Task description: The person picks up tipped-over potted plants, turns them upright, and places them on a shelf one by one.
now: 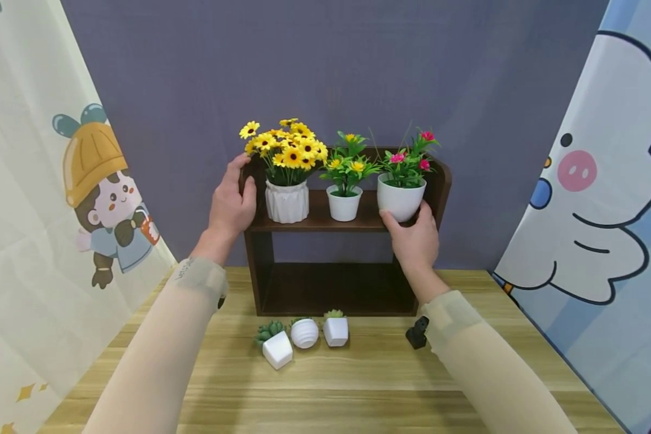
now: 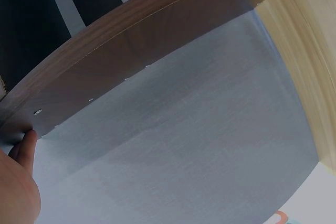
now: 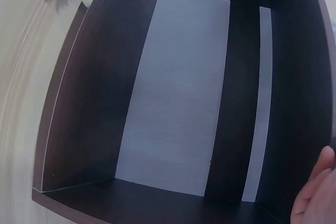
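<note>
In the head view, my right hand (image 1: pixel 419 241) grips a white pot with pink flowers (image 1: pixel 403 199) low on its sides, at the right end of the upper shelf board. My left hand (image 1: pixel 232 202) touches the left side panel of a dark brown two-tier shelf (image 1: pixel 336 228), fingers fairly straight. The left wrist view shows its fingertips (image 2: pixel 29 142) against the panel's outer face. Beside the left hand stands a ribbed white pot of yellow daisies (image 1: pixel 287 202). A smaller white pot with yellow flowers (image 1: pixel 344 205) is in the middle. The pink-flowered pot is outside the right wrist view.
On the wooden table (image 1: pixel 325 398) before the shelf lie a tilted succulent pot (image 1: pixel 278 351), a round ribbed pot (image 1: pixel 305 334) and an angular succulent pot (image 1: pixel 336 333). A small black object (image 1: pixel 417 333) is near the right sleeve. Cloth backdrops (image 1: pixel 325 72) surround the table.
</note>
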The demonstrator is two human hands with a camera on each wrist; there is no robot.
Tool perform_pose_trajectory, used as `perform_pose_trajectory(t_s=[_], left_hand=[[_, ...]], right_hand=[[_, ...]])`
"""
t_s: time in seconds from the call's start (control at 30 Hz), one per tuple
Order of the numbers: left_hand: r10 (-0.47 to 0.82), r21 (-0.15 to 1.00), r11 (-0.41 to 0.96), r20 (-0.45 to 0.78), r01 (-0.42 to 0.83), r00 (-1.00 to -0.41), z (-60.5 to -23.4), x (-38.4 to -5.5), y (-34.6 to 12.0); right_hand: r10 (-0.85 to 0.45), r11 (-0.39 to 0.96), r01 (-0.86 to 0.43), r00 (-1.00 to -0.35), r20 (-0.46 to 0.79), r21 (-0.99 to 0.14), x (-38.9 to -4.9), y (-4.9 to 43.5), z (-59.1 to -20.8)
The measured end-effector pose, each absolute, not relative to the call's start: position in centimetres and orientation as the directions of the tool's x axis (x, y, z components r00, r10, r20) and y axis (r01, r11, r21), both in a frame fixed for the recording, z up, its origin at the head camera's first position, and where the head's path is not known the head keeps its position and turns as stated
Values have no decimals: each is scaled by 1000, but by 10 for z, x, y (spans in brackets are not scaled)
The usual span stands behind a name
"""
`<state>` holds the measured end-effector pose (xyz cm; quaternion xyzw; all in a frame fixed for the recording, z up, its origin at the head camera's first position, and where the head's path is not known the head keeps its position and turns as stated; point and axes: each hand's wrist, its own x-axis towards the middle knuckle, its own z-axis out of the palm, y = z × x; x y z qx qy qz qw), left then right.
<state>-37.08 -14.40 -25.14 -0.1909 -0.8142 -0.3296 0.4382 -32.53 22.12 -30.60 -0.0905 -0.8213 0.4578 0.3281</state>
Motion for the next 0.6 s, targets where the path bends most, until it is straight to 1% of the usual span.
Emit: perform_pose_trajectory(t_s=[0.2, 0.43, 0.6], left_hand=[[22, 369, 708, 841, 602, -541, -253, -372, -144], [23, 364, 712, 842, 600, -539, -252, -371, -144], [23, 364, 711, 843, 602, -537, -251, -372, -145]], right_hand=[[438, 524, -193, -774, 457, -830, -320, 222, -313], [388, 446, -288, -790, 474, -847, -303, 227, -322], [337, 455, -338, -791, 511, -824, -288, 233, -334]])
